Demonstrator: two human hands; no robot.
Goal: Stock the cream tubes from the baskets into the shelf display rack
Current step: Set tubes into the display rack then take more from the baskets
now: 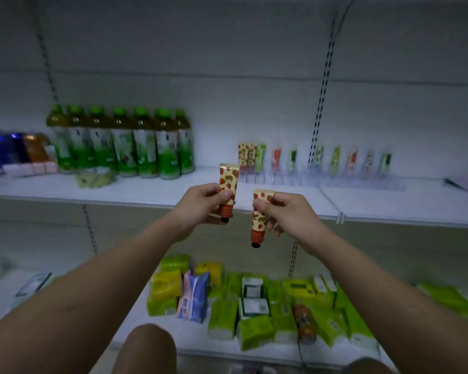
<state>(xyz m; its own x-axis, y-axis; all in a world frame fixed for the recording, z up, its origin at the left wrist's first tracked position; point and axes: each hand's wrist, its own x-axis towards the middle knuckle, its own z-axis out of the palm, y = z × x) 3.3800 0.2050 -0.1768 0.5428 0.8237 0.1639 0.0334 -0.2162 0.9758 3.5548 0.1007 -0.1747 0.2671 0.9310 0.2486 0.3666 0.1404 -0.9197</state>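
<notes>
- We're facing a white upper shelf (152, 191) that runs across the whole view, with a lower shelf (200, 338) under it.
- On the lower one there's a messy pile of green and yellow soft packs (257, 314), plus a bluish-pink pack (193, 298) leaning among them.
- On the left of the upper shelf we've got a row of green-capped bottles (125, 143) standing upright, and some dark blue and orange packets (14, 149) further left, too blurry to read.
- On the right of the upper shelf sits a clear display rack (322, 179). A line of cream tubes (276, 157) already stands in it at the back, caps down as far as we can tell.
- Our left hand (200, 205) grips one strawberry-print tube (228, 188) around its lower half. It's upright, flat end up, black cap down, held in front of the shelf edge.
- Our right hand (287, 211) pinches a second strawberry tube (260, 220) near its top, so most of it hangs below the fingers, cap down.
- The two tubes are close beside each other but not touching, and both are out in front of the rack, not in it.
</notes>
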